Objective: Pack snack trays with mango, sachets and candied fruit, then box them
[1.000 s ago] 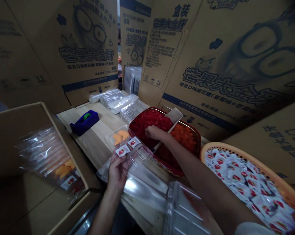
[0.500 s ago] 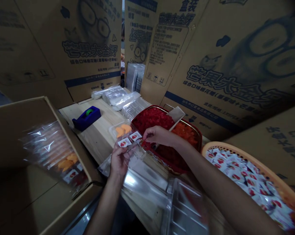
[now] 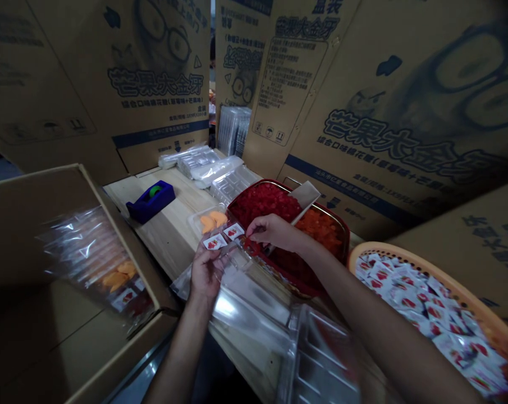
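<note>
"Clear plastic tray [image 3: 242,251] over the bench [image 3: 161,241]: who has it?"

"The left hand [image 3: 205,275], fingers clamped on its near edge. Two white packets [image 3: 215,242] lie in it, with orange pieces [image 3: 214,221] just beyond them."

"And the right hand [image 3: 270,231]?"

"Fingertips drawn together at the tray's right end. Whether they pinch a red bit, I cannot tell."

"What's in the way?"

"The red basin [image 3: 347,233], right behind that hand, and the right wrist and forearm block part of it. Inside are a red heap [image 3: 264,202] and an orange heap [image 3: 319,230]; a pale flat strip [image 3: 304,197] leans across, jutting above the rim."

"Further out?"

"On the right, an orange basket [image 3: 485,303] of packets. On the left, a blue tape dispenser [image 3: 152,201], then an open carton [image 3: 22,224] with bagged packs [image 3: 89,247]. Tall printed cartons [image 3: 161,84] wall in the back."
</note>
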`<state>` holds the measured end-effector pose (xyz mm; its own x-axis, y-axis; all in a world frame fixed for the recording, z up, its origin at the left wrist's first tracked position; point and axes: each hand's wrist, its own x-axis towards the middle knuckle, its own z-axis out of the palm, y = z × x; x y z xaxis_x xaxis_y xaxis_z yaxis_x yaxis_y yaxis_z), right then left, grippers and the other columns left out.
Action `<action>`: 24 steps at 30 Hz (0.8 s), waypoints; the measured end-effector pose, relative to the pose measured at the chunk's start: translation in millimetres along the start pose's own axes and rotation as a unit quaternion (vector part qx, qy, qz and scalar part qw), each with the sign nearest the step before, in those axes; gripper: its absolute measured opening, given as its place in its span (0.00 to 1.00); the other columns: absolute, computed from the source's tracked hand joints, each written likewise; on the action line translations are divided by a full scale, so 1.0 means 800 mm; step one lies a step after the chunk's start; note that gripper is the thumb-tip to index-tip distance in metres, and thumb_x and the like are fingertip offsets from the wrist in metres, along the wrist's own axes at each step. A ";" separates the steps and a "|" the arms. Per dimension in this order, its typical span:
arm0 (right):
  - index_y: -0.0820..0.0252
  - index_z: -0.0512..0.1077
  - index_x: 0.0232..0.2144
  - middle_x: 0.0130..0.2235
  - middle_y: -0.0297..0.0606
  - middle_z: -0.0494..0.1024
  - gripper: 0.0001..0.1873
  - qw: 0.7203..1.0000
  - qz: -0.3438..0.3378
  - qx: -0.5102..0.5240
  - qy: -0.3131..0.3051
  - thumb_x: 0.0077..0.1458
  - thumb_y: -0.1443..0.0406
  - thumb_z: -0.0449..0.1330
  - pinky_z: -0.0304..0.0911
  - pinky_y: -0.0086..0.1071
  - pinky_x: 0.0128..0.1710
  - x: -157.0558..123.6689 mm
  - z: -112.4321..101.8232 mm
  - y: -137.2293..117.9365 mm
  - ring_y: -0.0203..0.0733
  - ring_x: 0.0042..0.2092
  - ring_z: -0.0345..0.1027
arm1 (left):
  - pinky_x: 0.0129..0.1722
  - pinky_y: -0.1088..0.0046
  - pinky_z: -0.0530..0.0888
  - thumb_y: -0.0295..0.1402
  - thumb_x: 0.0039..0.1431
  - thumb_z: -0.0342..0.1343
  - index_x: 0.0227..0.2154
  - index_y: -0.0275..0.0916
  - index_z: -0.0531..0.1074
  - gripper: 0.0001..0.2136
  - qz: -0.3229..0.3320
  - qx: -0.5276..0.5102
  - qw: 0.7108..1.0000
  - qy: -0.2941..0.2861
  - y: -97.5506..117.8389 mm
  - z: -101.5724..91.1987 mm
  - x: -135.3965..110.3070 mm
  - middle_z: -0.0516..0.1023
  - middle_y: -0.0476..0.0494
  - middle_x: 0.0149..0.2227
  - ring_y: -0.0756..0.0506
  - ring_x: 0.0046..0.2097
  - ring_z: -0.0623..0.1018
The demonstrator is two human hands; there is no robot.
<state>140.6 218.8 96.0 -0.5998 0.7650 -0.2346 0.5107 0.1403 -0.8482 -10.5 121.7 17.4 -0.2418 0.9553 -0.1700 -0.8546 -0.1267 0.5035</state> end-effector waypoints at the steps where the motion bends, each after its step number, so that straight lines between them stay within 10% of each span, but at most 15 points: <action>1: 0.64 0.70 0.24 0.19 0.26 0.67 0.04 1.000 -0.003 0.009 0.001 0.40 0.71 0.56 0.54 0.22 0.20 0.000 -0.001 -0.002 0.28 0.21 0.57 | 0.47 0.55 0.70 0.18 0.40 0.51 0.40 0.40 0.70 0.21 -0.001 -0.001 1.000 -0.002 0.000 0.000 0.000 0.75 0.44 0.43 0.41 0.47 0.73; 15: 0.63 0.73 0.32 0.23 0.28 0.71 0.14 0.985 -0.105 -0.042 -0.132 0.42 0.77 0.55 0.57 0.22 0.27 -0.014 0.051 -0.037 0.31 0.27 0.63 | 0.35 0.74 0.73 0.19 0.39 0.50 0.45 0.41 0.68 0.26 -0.008 -0.004 0.999 0.039 0.001 0.006 0.003 0.76 0.45 0.41 0.49 0.35 0.76; 20: 0.62 0.70 0.41 0.26 0.30 0.73 0.17 0.991 -0.112 -0.047 -0.048 0.46 0.75 0.54 0.58 0.22 0.26 -0.005 0.028 -0.022 0.32 0.28 0.65 | 0.34 0.73 0.73 0.19 0.39 0.50 0.46 0.41 0.67 0.26 0.000 0.004 0.999 0.044 0.001 0.008 0.001 0.75 0.45 0.42 0.48 0.37 0.76; 24: 0.64 0.72 0.33 0.28 0.35 0.75 0.10 0.957 -0.019 -0.279 0.075 0.48 0.74 0.53 0.59 0.24 0.27 0.017 -0.022 0.008 0.34 0.29 0.67 | 0.40 0.67 0.74 0.20 0.39 0.51 0.46 0.41 0.67 0.26 -0.002 -0.005 0.999 0.039 0.001 0.005 0.001 0.76 0.46 0.40 0.45 0.40 0.76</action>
<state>146.4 240.9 95.9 -0.5504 0.8287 -0.1016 0.7652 0.4520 -0.4584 -9.9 123.5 20.9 -0.2735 0.9320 -0.2378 -0.8603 -0.1264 0.4939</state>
